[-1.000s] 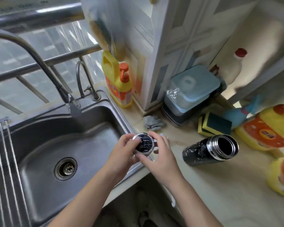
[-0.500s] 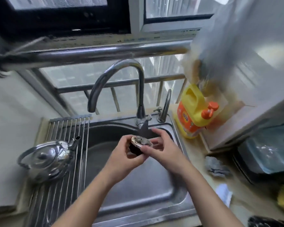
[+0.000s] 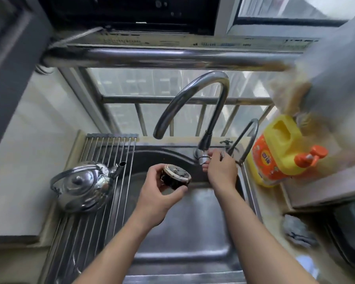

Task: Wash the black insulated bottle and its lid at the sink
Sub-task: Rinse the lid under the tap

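Observation:
My left hand (image 3: 159,187) grips the black bottle lid (image 3: 175,176) over the steel sink (image 3: 184,238), with the lid's patterned top tilted up toward me. My right hand (image 3: 220,168) reaches to the base of the tall curved faucet (image 3: 195,99), its fingers curled round the faucet's handle (image 3: 203,159). No water runs from the spout. The black insulated bottle is out of view.
A steel kettle (image 3: 84,184) sits on the roll-up wire rack (image 3: 103,181) over the sink's left side. A small second tap (image 3: 245,140) stands behind my right hand. A yellow detergent jug (image 3: 279,150) with orange pump stands right, and a grey cloth (image 3: 297,230) lies on the counter.
My view swung left from the counter to the sink. Both hands carried the lid over the basin, then my right hand let go of it and moved to the faucet handle.

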